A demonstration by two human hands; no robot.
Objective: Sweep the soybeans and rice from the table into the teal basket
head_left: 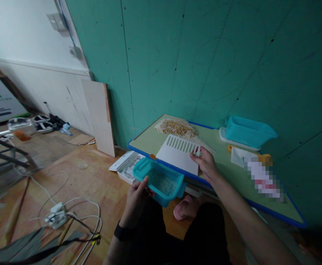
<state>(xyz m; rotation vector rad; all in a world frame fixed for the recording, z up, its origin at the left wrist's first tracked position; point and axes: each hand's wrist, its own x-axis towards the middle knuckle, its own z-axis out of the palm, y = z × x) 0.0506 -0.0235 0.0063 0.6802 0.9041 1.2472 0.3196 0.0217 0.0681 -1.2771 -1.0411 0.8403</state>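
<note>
My left hand [139, 198] grips the near rim of a teal plastic tub [141, 165], held just off the table's front edge. Small pale grains [165, 184], possibly rice, lie in the bottom of the tub. My right hand [206, 166] is closed on the right side of a white slotted plate [174, 157]. This plate rests at the table's front edge, with its row of slots facing the wall. Behind it spreads a heap of yellow kernels [177, 128] mixed with pale grains. Fingers under the tub are partly hidden.
The table [227, 180] has a blue edge and stands against a green wall. A second teal tub [247, 130] sits on a white lid at the back right. Nearby lie a white cloth [237, 156] and a blurred packet [264, 180]. Cables and a power strip [56, 215] cover the floor leftward.
</note>
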